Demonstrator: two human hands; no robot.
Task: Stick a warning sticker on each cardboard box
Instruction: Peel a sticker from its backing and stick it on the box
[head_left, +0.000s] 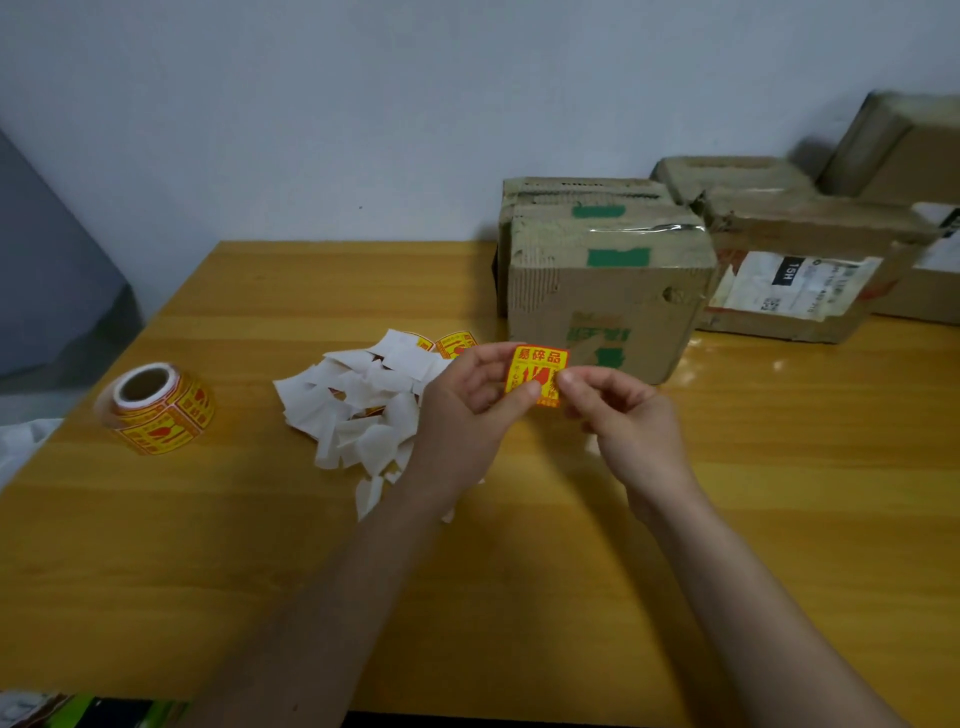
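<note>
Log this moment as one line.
both hands pinch sticker | box behind, unstickered | roll left

Your sticker roll (156, 408) lies far left on the table (519, 597); backing scraps (358, 410) centre; boxes (608, 291) behind, right.

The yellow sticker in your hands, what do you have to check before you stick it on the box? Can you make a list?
1. Sticker held by both hands: ok, left hand and right hand pinch its edges.
2. Backing paper peeled off: cannot tell.
3. Sticker flat, not folded: ok.
4. Box in reach: ok, the nearest cardboard box stands just behind the sticker.
5. Bare spot on the box: ok, its front has plain cardboard.
6. More stickers ready: ok, the roll lies on the table.
</note>
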